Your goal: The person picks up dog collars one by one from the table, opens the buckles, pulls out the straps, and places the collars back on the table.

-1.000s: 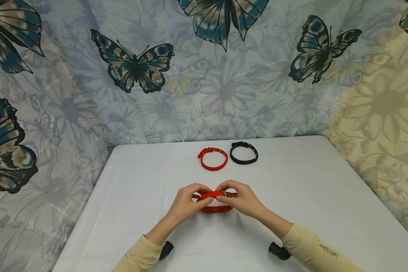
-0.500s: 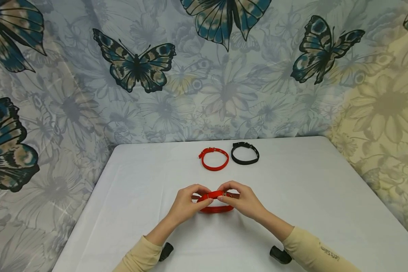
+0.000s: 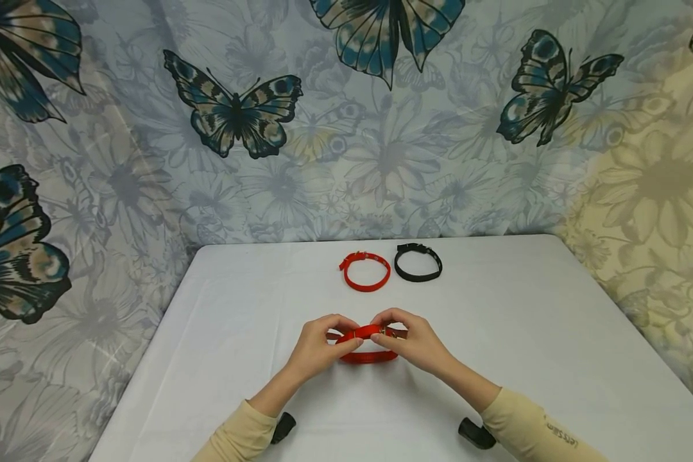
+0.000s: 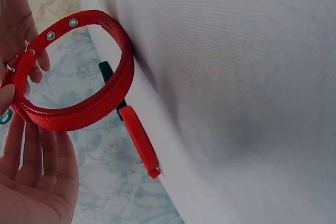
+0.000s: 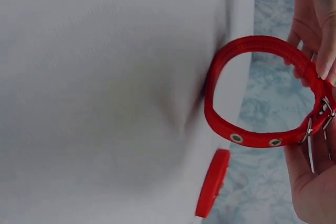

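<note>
A red collar (image 3: 368, 357) with metal eyelets and a metal buckle (image 5: 326, 109) forms a loop and stands on its edge over the white table. My left hand (image 3: 321, 343) pinches its top strap between thumb and fingers. Just beside it, my right hand (image 3: 412, 340) pinches the strap at the buckle end. In the left wrist view, the collar's band (image 4: 123, 72) is turned toward the camera, and its lower side appears to touch the cloth. Fingers partly hide the buckle and strap tip.
Farther back on the white tabletop (image 3: 237, 289) lie a second red collar (image 3: 365, 287) and a black collar (image 3: 418, 278), both looped and side by side. A butterfly-patterned cloth (image 3: 381, 160) hangs behind the table. Black wrist straps (image 3: 476, 433) show by the sleeves.
The head view has drifted slightly. Both hands keep their pinch on the red collar, with no other clear movement.
</note>
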Tool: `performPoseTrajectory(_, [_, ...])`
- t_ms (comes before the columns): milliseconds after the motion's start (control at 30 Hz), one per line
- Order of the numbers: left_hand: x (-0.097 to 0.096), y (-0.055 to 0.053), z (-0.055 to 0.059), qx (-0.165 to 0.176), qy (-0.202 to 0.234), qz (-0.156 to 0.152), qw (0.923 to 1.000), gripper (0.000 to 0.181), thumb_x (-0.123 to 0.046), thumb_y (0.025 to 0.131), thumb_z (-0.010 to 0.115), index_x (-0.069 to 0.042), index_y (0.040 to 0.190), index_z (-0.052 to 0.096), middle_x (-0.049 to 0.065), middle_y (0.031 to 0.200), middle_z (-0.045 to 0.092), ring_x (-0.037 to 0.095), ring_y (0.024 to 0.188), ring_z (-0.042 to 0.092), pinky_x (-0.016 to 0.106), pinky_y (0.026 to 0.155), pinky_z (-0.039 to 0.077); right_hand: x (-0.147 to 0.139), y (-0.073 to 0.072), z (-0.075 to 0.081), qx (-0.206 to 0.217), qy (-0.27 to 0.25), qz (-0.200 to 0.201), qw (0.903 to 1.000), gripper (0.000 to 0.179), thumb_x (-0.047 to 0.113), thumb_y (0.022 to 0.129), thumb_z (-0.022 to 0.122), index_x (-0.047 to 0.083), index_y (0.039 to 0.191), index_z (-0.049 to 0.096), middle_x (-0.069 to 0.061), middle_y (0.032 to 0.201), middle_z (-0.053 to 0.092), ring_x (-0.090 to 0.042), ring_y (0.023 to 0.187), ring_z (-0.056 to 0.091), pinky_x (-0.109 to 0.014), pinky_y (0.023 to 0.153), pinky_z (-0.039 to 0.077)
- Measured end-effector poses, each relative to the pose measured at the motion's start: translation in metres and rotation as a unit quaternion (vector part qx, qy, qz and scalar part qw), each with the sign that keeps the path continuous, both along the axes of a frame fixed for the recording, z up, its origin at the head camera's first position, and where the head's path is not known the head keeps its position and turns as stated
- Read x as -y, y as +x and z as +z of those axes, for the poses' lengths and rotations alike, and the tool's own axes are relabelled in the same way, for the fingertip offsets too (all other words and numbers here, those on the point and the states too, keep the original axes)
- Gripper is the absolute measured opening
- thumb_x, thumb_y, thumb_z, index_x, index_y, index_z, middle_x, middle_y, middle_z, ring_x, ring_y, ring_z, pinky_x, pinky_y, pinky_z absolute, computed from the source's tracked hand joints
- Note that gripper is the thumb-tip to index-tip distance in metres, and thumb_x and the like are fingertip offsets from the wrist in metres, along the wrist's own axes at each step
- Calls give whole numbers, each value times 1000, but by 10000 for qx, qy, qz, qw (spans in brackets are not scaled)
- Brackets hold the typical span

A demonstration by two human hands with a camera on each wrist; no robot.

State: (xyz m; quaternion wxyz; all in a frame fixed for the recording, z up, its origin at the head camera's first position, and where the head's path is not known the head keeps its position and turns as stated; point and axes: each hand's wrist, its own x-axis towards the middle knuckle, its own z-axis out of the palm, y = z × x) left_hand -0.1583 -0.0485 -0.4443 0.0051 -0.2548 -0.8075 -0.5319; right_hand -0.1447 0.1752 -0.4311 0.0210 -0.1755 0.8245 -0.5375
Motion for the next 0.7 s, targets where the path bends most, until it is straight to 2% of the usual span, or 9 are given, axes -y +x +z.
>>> performPoseTrajectory(167, [-1,-1,0,-43,-2,-88,10000,17,-19,84,78,-17,101,73,-12,94,70,8,87,65,30,76,55,5,1,2,-673,333,45,9972,23,26,84,79,21,103,69,10,99,65,-12,91,62,-29,82,55])
performPoseTrajectory(267, [-2,0,2,-63,-10,-112,9999,18,-19,85,78,-16,102,74,-11,95,70,8,87,65,30,76,55,7,1,2,-872,402,55,9954,22,26,83,80,22,101,70,13,97,65,-9,90,63,-26,80,55])
performPoseTrajectory(467, [-3,1,2,41,38,-75,10000,19,-20,84,79,-15,102,74,-10,95,71,8,87,65,32,77,56,6,1,1,-754,430,7,9962,20,27,83,79,21,101,70,12,97,66,-11,92,64,-29,82,55])
performPoseTrajectory(700, [-3,1,1,11,49,-65,10000,20,-20,84,79,-15,102,74,-9,95,71,8,88,66,29,76,56,4,1,-1,-422,128,3,9990,20,26,84,78,21,102,71,8,97,68,-16,92,63,-33,85,54])
